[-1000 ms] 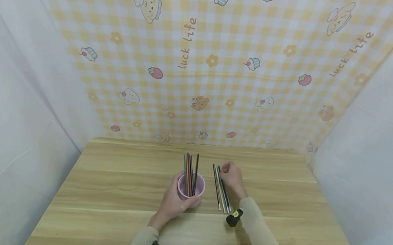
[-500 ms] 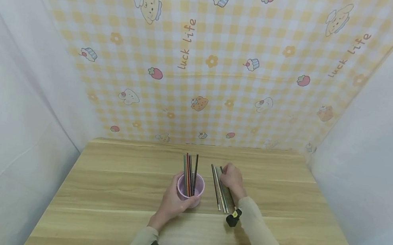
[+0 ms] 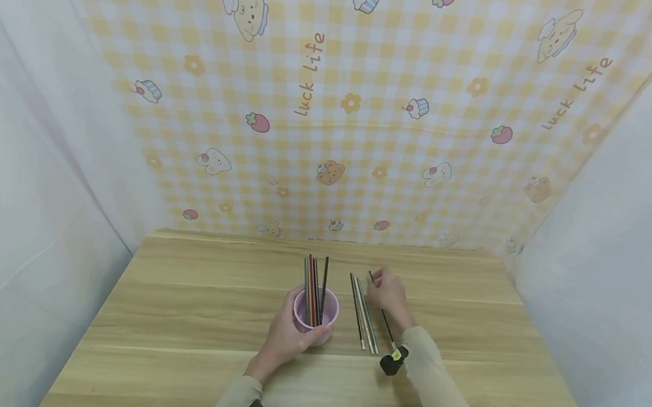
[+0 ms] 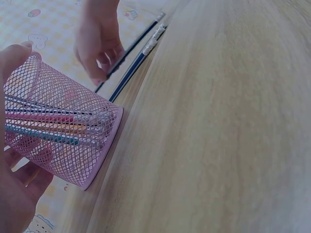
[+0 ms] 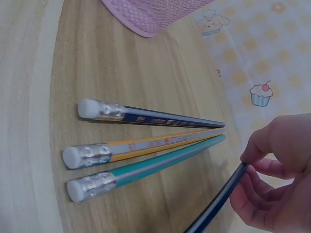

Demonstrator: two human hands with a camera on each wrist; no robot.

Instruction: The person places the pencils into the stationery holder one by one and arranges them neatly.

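Observation:
A pink mesh pen holder (image 3: 332,305) stands on the wooden table with several pencils (image 3: 313,295) leaning inside it. Curled round its left side is my left hand (image 3: 286,332), thumb at the near rim. To the right, my right hand (image 3: 389,295) pinches a dark blue pencil (image 5: 219,198) near its far end; the eraser end points back toward the wrist. Between the holder and that hand lie three pencils with white erasers: a dark blue one (image 5: 170,119), a yellow one (image 5: 165,142) and a green one (image 5: 160,162).
The wooden table (image 3: 184,308) reaches back to a yellow checked cloth (image 3: 345,132) with cartoon prints. White sheets hang at the left (image 3: 16,197) and right (image 3: 624,261). A small black camera (image 3: 393,361) sits on each wrist.
The right hand has taken hold of the rightmost pencil and drawn it to the right, apart from the others. The left hand stays on the pen holder.

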